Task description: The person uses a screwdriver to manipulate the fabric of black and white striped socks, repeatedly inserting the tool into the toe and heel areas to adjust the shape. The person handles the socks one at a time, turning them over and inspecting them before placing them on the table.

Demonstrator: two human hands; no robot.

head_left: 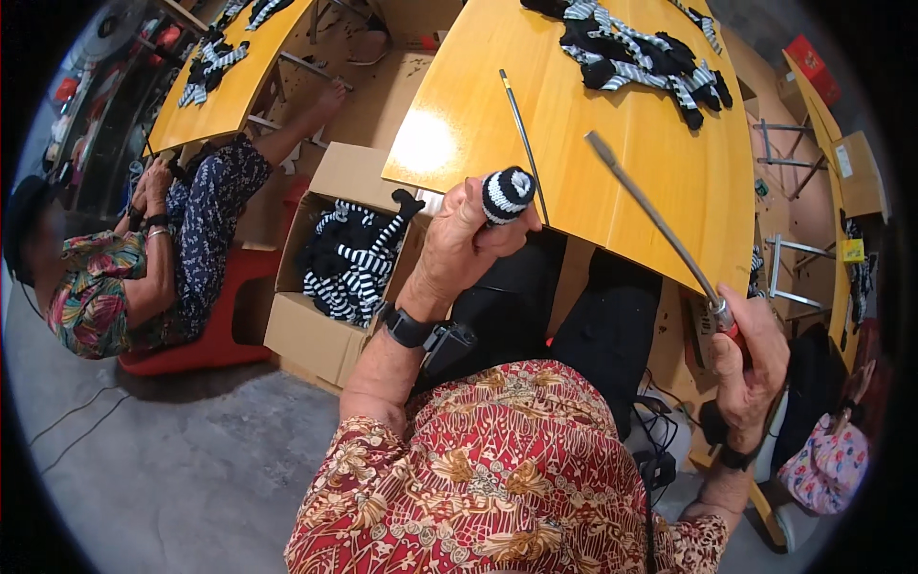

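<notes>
Currently the left hand (pixel 459 244) is clenched around a black-and-white striped knitted piece (pixel 506 193); only its rounded end shows above the thumb and forefinger, the rest is buried in the fist. Shape of the full item cannot be made out. A thin dark rod (pixel 524 143) lies on the yellow table (pixel 612 182) just behind that fist, its near end passing beside the knitted end; contact between them cannot be told.

Right hand (pixel 751 359) grips the red handle of a long metal tool (pixel 655 220). Handle almost wholly covered by the fingers. Shaft slants up and away from the grip, over the table edge, tip hanging above the tabletop.

Beyond the tool tip, a heap of striped pieces (pixel 641 57) on the table's far side, partly cut off at the frame top. Left of the left fist, lower, an open cardboard box (pixel 306 330) with more striped pieces. Farther left, a seated person (pixel 143 268), hands together, what they hold too small to tell.
</notes>
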